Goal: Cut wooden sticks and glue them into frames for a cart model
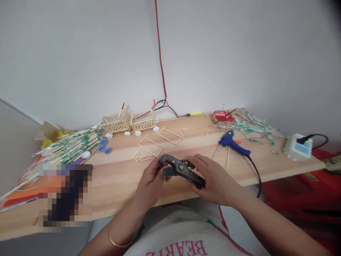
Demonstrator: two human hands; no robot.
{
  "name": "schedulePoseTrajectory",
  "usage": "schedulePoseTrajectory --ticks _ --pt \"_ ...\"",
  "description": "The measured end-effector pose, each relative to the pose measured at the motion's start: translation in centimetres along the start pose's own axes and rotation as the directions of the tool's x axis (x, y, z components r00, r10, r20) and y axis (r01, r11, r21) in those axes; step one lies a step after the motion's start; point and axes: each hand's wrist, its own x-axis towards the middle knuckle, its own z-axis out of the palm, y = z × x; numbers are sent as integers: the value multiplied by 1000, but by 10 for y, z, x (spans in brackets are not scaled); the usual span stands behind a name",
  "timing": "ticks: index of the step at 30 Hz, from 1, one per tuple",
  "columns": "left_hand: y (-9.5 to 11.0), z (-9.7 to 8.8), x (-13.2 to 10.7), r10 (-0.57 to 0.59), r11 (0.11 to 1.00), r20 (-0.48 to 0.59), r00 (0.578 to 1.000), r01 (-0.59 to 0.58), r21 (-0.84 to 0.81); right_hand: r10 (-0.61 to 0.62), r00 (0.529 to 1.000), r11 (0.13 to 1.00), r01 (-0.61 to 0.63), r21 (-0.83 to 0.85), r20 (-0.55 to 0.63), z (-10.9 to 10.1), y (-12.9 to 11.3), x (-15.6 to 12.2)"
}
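head view, the only one here: smack in the lower middle of the frame there's a black plier-like tool (183, 169), held up over the near edge of the wooden table (114, 177). the right hand (211, 176) is wrapped round its handles, and the left hand (150, 177) is up at the tool's head with fingers bent close to it, so the two hands are near each other but not touching. can't tell if the left one is pinching some small bit, the tool hides it. just past them, center of the frame, there are some loose sticks (137, 155) and two flat stick frames (147, 150), both four-sided. above those, left of center, a couple of little stick carts (115, 122) with white wheels sit side by side near the wall. blue discs (102, 145) lie left of the frames, next to a big pile of wrapped sticks (71, 145). over on the right there's a blue glue gun (234, 144) lying on its side, crumpled clear wrappers (247, 126) behind it, and a white power box (298, 147) at the far right end of the table.
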Motion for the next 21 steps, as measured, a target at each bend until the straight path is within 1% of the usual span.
schedulePoseTrajectory --ticks 5,10,21 --pt "0 -4 0 25 997 28 999 -26 68 -4 1000 998 4 -56 8 0 0 1" --pt "0 -4 0 28 990 22 999 -31 141 -2 1000 996 4 -91 16 1 2 0" --pt "4 -5 0 -18 965 10 1000 15 261 1 998 999 2 -46 66 3 6 3"
